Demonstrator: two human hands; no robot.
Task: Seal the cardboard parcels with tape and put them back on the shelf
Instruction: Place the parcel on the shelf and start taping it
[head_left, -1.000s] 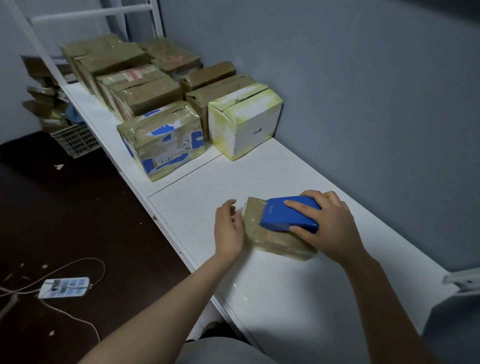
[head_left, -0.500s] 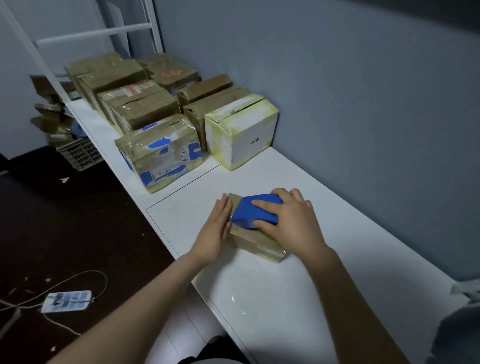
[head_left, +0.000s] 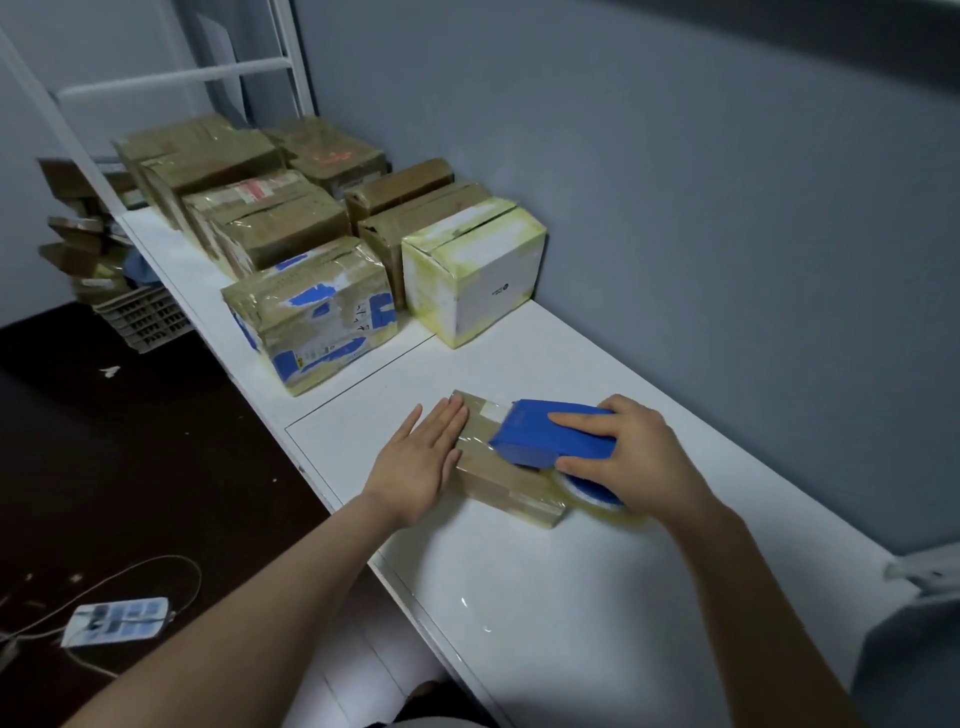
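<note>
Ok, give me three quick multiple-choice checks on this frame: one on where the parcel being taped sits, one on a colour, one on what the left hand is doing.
1. Where is the small parcel under the hands?
A. on top of a white box
B. on the white shelf, apart from the other boxes
C. on the dark floor

2. What colour is the tape dispenser?
A. red
B. black
C. blue

3. What is the left hand doing?
A. lying flat, fingers straight, on the parcel's end
B. gripping the dispenser
C. hanging below the shelf

Answers:
1. B, the parcel lies on bare shelf with a clear gap to the other boxes.
2. C, its body shows blue under the right hand, which grips it.
3. A, its straight fingers rest on the parcel's top.
</note>
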